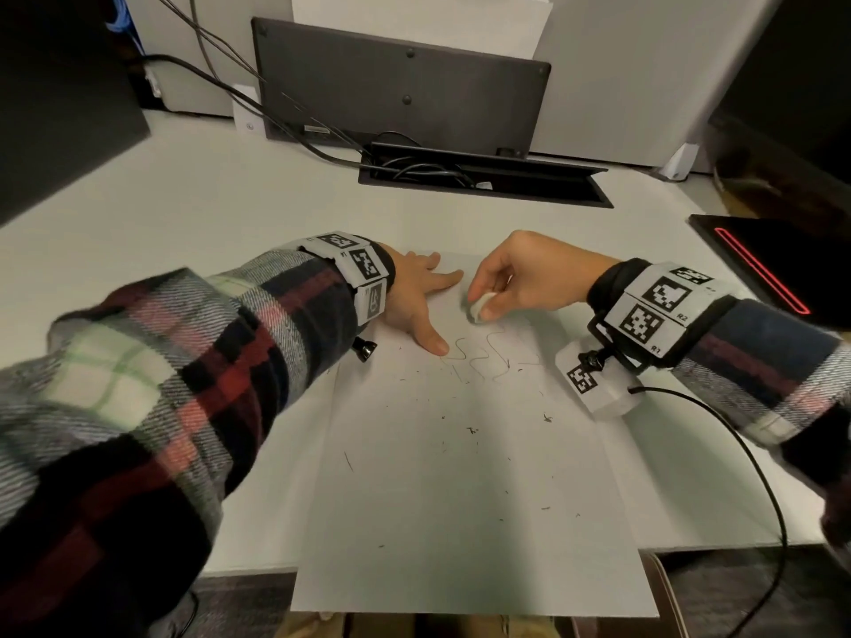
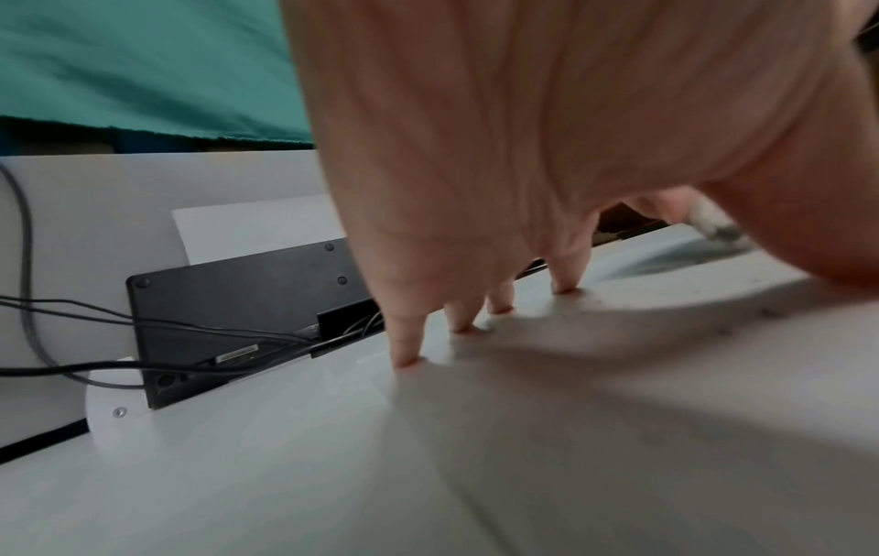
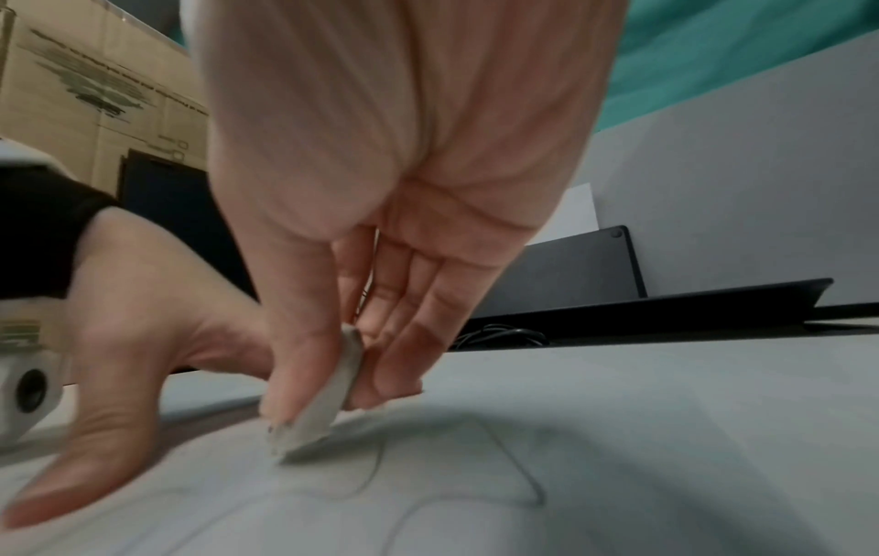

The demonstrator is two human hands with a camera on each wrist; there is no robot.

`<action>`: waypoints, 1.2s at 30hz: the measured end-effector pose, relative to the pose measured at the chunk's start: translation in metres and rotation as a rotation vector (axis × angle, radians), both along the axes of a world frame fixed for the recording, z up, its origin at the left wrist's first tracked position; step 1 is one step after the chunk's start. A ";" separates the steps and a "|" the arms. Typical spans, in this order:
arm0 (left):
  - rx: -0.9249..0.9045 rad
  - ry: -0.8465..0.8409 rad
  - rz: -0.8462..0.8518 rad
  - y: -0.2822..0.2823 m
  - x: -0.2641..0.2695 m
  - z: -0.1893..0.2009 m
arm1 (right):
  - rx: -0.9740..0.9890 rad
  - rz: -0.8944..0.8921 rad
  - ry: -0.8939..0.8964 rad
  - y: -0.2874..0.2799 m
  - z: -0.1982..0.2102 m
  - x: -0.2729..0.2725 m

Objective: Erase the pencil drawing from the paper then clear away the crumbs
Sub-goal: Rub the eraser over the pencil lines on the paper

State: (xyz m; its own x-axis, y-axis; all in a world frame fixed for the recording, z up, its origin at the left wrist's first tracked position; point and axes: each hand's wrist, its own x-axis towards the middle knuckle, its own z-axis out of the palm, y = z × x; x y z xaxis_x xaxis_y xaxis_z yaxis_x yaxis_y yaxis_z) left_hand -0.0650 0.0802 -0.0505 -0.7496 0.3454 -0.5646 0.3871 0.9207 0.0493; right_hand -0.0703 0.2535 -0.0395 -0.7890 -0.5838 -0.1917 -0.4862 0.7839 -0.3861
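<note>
Nearest me, the white sheet of paper (image 1: 460, 499) is overhanging the front edge of the pale grey desk (image 1: 184, 209), and I am seeing dark eraser crumbs (image 1: 472, 430) lying scattered over its middle. Farther up the sheet, the wavy pencil drawing (image 1: 479, 356) is showing faintly, its upper part smudged grey. At ten o'clock from the drawing, my left hand (image 1: 416, 299) is lying flat with fingers spread and straight, fingertips (image 2: 409, 361) pressing the paper down and holding nothing. At one o'clock from the drawing, my right hand (image 1: 520, 278) is pinching the small white worn eraser (image 3: 319, 406) between thumb and curled fingers, its dirty lower edge touching the paper just above the pencil lines. Both plaid flannel sleeves (image 1: 184, 384) are carrying marker-covered wrist bands (image 1: 359, 264). Beyond, at twelve o'clock, the black recessed cable tray (image 1: 483, 177) is standing open with black cables (image 1: 423, 170) coiled inside it. Behind that, a dark flat panel (image 1: 400, 80) is leaning against the partition.
</note>
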 end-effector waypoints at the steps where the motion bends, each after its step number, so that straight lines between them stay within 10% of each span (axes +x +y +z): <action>1: 0.020 0.013 -0.003 -0.001 -0.001 -0.001 | -0.004 0.002 -0.016 -0.001 -0.002 0.001; 36: 0.024 -0.081 0.015 0.000 0.002 -0.005 | -0.089 -0.009 0.025 -0.009 -0.018 0.020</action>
State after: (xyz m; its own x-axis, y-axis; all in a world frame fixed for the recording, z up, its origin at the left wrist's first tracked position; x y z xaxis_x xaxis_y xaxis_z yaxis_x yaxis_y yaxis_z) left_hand -0.0625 0.0802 -0.0556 -0.7067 0.3486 -0.6157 0.3673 0.9245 0.1018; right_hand -0.0502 0.2442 -0.0576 -0.7983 -0.5903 -0.1195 -0.4895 0.7515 -0.4422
